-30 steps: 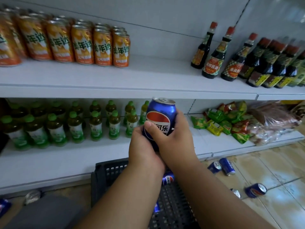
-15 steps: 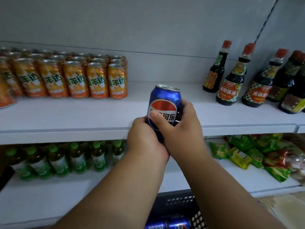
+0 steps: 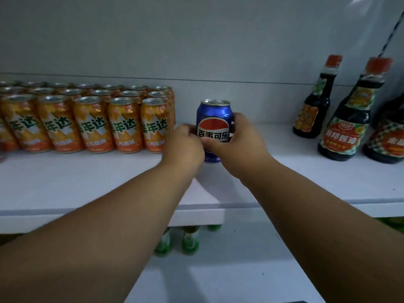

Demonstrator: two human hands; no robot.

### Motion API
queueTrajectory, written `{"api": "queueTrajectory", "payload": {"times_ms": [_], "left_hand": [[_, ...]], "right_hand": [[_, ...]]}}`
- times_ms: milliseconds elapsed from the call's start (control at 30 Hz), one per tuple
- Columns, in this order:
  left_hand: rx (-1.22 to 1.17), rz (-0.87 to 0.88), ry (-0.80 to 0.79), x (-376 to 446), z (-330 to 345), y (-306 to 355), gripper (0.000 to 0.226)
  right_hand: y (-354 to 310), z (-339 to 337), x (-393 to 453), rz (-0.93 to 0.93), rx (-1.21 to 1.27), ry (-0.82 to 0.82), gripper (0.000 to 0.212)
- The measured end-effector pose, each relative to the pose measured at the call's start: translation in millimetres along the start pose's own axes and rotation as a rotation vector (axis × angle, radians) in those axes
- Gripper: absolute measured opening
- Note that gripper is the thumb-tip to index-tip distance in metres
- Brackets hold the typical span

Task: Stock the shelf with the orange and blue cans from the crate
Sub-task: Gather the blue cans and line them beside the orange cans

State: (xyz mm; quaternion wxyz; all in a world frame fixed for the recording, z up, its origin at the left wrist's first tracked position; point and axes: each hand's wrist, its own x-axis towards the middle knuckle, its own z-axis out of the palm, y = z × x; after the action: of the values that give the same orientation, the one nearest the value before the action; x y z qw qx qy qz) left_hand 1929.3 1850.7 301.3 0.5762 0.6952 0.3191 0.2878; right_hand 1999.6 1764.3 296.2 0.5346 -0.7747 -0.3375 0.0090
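A blue can [image 3: 214,119] is held upright between both hands on the shelf [image 3: 87,182]. It is gripped from the left by the left hand [image 3: 185,147], fingers curled, and from the right by the right hand [image 3: 238,145], thumb across its label. Orange cans [image 3: 91,121] are ranked left of the hands; sauce bottles [image 3: 343,119] are seen well to the right.

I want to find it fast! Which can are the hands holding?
Look at the white shelf. Between the orange cans and the dark bottles stands one can, gripped by the left hand and right hand. It is the only blue one.
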Motion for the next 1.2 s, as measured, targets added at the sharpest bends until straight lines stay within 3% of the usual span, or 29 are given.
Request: {"api": "queueTrajectory", "payload": {"times_ms": [167, 367, 467, 667, 900, 1200], "left_hand": [[0.109, -0.011, -0.003, 52.5, 15.5, -13.9, 0.041], [0.182, 0.08, 0.07, 80.8, 25.4, -26.0, 0.032], [0.192, 0.101, 0.077, 83.6, 24.7, -31.0, 0.043], [0.259, 0.12, 0.06, 86.1, 23.7, -31.4, 0.03], [0.293, 0.124, -0.004, 86.0, 19.5, -29.2, 0.046], [0.306, 0.091, 0.016, 87.1, 19.5, -27.8, 0.045]], "right_hand": [[31.0, 24.2, 49.2, 0.025, 0.008, 0.031, 0.057], [45.4, 42.8, 97.3, 0.005, -0.038, 0.022, 0.059], [48.2, 49.8, 113.7, 0.002, -0.088, 0.041, 0.063], [51.9, 57.5, 142.6, 0.003, -0.171, 0.049, 0.057], [55.2, 69.2, 159.7, 0.021, -0.215, 0.097, 0.058], [55.6, 71.6, 164.5, 0.012, -0.286, 0.077, 0.054]]}}
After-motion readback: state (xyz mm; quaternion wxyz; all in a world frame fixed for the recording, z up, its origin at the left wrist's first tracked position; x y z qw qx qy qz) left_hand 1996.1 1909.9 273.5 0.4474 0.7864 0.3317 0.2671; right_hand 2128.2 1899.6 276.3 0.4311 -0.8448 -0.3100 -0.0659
